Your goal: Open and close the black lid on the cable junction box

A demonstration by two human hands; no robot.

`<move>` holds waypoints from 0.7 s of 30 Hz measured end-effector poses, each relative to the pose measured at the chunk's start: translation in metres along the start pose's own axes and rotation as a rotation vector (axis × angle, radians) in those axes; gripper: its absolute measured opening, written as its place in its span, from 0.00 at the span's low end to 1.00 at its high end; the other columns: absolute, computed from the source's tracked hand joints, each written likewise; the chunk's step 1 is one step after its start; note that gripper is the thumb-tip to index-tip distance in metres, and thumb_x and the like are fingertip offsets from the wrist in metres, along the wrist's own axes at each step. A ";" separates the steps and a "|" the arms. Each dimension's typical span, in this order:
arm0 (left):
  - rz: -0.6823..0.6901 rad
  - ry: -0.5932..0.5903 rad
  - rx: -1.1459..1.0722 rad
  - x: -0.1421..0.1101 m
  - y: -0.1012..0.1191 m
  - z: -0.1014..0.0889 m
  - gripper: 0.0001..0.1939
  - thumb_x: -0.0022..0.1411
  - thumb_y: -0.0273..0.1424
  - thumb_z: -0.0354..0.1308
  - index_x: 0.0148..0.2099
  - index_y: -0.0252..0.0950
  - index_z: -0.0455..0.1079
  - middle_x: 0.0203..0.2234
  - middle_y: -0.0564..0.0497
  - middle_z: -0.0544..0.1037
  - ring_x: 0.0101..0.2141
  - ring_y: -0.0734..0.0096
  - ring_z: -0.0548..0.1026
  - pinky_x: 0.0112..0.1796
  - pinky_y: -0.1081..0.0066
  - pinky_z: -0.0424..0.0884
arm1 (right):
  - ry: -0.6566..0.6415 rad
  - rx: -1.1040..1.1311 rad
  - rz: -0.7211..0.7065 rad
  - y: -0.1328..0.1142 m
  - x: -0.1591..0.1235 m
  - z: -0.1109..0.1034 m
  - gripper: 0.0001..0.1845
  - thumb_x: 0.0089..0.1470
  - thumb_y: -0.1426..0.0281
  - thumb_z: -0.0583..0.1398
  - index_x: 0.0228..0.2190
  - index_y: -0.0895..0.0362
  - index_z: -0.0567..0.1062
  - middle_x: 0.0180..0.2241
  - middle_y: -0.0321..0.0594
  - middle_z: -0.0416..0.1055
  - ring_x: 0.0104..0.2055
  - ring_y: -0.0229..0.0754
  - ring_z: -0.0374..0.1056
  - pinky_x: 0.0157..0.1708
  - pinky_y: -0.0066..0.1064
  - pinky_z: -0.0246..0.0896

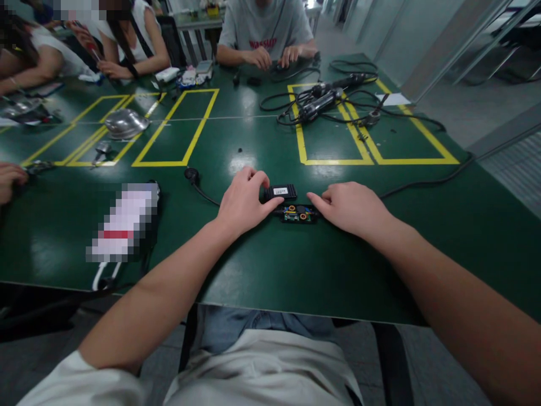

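Note:
A small black housing (298, 219) lies on the green table with its inside exposed. Copper-ringed coils and a circuit board (292, 214) show in it. Just behind it is a ribbed black cover (280, 192) with a white label. My left hand (245, 197) has its thumb and index finger at the cover's left end, closed about it. At the housing's right end, my right hand (353, 206) rests with curled fingers over the black cable (431, 181); the fingertips are partly hidden. A plug (191, 175) on a short cord lies beyond my left hand.
A phone-like device (127, 220), blurred out, stands at left with a white cable. Metal bowl-shaped part (125, 124) and coiled cables with dark cylindrical tools (323, 104) lie across the table. Yellow tape (160, 164) marks rectangles. Several people sit opposite and at left.

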State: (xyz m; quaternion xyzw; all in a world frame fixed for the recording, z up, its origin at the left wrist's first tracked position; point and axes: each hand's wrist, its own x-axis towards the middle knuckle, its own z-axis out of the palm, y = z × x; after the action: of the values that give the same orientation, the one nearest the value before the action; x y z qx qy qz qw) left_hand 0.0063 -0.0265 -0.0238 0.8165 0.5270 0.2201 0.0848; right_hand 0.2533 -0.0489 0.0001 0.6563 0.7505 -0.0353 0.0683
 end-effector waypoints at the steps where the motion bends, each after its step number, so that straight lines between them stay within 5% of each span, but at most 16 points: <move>1: 0.018 0.010 -0.041 0.001 -0.002 0.002 0.17 0.71 0.39 0.76 0.56 0.39 0.80 0.57 0.42 0.83 0.58 0.50 0.79 0.61 0.53 0.76 | 0.001 0.002 -0.005 0.000 0.000 0.000 0.37 0.79 0.51 0.50 0.32 0.56 0.89 0.34 0.55 0.85 0.37 0.56 0.79 0.36 0.40 0.63; 7: 0.002 -0.071 -0.164 0.006 -0.008 0.003 0.24 0.74 0.32 0.71 0.69 0.41 0.78 0.54 0.46 0.88 0.58 0.50 0.80 0.63 0.51 0.74 | 0.036 0.096 0.039 0.006 0.005 0.009 0.35 0.80 0.54 0.50 0.31 0.55 0.86 0.37 0.56 0.85 0.38 0.57 0.79 0.36 0.41 0.61; 12: 0.241 -0.004 -0.212 -0.003 0.004 -0.004 0.22 0.80 0.39 0.66 0.71 0.42 0.78 0.59 0.44 0.86 0.57 0.52 0.79 0.64 0.49 0.72 | 0.098 0.306 0.027 0.019 0.011 0.017 0.31 0.79 0.59 0.49 0.25 0.52 0.78 0.30 0.51 0.81 0.36 0.56 0.77 0.35 0.40 0.58; 18: 0.406 -0.249 -0.189 -0.009 0.013 0.001 0.21 0.80 0.39 0.66 0.68 0.39 0.81 0.57 0.40 0.84 0.56 0.50 0.79 0.61 0.49 0.75 | 0.120 0.368 0.043 0.016 0.010 0.016 0.29 0.78 0.57 0.50 0.27 0.51 0.76 0.32 0.48 0.81 0.37 0.55 0.76 0.35 0.38 0.57; 21: 0.393 -0.256 -0.184 -0.009 0.014 0.002 0.22 0.79 0.39 0.67 0.69 0.39 0.80 0.57 0.40 0.84 0.56 0.51 0.78 0.61 0.50 0.75 | 0.115 0.327 -0.006 0.012 0.007 0.015 0.28 0.76 0.52 0.53 0.27 0.51 0.74 0.31 0.47 0.80 0.34 0.52 0.74 0.34 0.38 0.55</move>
State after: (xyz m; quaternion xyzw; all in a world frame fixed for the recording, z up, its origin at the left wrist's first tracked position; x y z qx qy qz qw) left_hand 0.0153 -0.0404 -0.0230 0.9133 0.3209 0.1743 0.1803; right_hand 0.2651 -0.0424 -0.0152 0.6573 0.7395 -0.1195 -0.0828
